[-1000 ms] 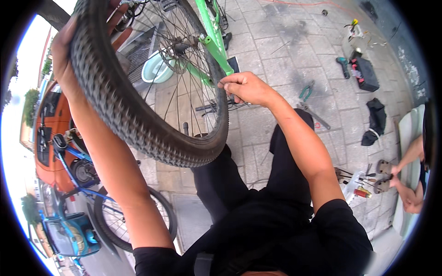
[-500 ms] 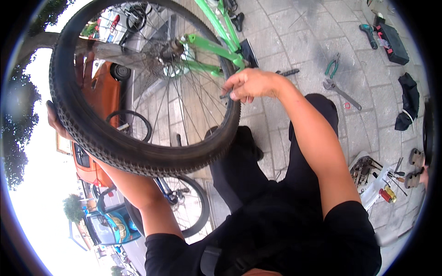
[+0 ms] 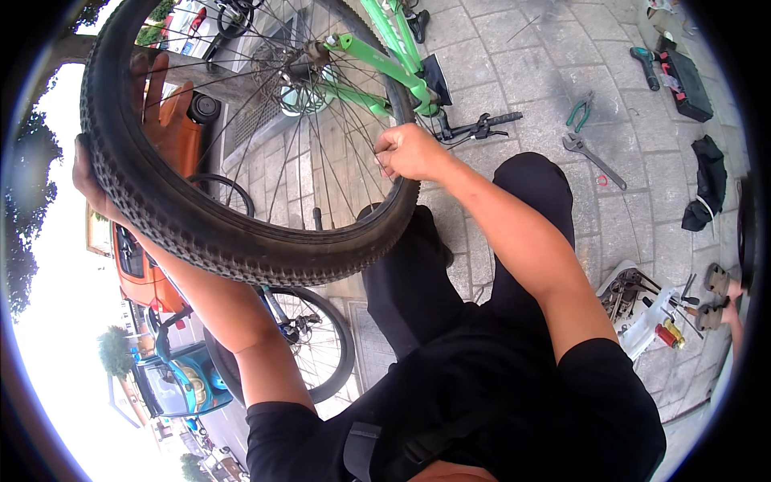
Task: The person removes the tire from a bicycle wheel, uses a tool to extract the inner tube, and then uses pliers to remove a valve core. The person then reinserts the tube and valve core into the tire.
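A bicycle wheel with a knobby black tyre point(image 3: 265, 265) tilts in front of me, mounted in the light green fork point(image 3: 377, 60) of a bike. My left hand point(image 3: 95, 186) holds the tyre at its left side, the palm against the outer tread. Its long fingers stretch behind the wheel and show past the rim, among the spokes. At the wheel's right side, just inside the rim, my right hand point(image 3: 409, 153) is closed in a pinch. Whatever sits between thumb and fingertips is too small to make out. The hub and brake disc point(image 3: 299, 74) show at the wheel's centre.
Green-handled pliers point(image 3: 580, 111), an adjustable wrench point(image 3: 594, 161), a drill point(image 3: 645, 67) and a black toolbox point(image 3: 684, 84) lie on the paving at right. Nearer are a tray of tools point(image 3: 630, 297) and screwdrivers point(image 3: 668, 333). Another bicycle wheel point(image 3: 321, 345) stands at lower left.
My right hand has moved slightly left and inward from the rim; the small dark piece seen at its fingertips no longer shows. The wheel has shifted a little up and left, and the handlebar shows more.
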Available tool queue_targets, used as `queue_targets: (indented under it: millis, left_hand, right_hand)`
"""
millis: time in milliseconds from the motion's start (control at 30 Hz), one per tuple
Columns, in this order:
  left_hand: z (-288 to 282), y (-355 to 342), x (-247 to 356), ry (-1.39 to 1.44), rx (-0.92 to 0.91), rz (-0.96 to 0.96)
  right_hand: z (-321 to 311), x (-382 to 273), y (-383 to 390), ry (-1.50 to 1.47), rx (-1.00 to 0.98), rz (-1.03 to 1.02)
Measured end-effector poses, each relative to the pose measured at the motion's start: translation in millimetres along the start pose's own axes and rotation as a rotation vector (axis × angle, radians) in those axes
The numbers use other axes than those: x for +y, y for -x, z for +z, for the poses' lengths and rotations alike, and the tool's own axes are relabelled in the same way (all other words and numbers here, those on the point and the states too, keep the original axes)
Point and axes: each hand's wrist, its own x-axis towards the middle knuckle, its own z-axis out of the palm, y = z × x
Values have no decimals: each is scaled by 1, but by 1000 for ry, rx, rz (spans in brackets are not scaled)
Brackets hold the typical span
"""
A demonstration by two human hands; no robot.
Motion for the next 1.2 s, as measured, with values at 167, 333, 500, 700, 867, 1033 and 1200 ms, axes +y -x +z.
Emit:
queue_targets:
  millis: [167,333,500,700,867,1033,1200]
  left_hand:
    - [0,-1,0,3,-8,1]
    - [-6,-6,-2,216,-191,-73]
    - [13,-1,1,61,22,-7]
    - [-6,-7,-7,220,-152,-28]
    - [-14,-10,-6,238,-163,-41]
    - [-21,-17,-7,308,-164,-85]
    - [-16,-12,0,242,-149,-58]
  right_hand:
    - [-14,-19,2,41,-142,52]
    - [-15,-11,-2,54,-136,14]
    - [-9,-15,6,259,-156,-71]
    - [14,-23,27,564,186,-245]
    - [12,-9,14,357,63,-244]
    - [6,-7,-2,182,-194,-157]
    - [7,-18,9,332,-207,-157]
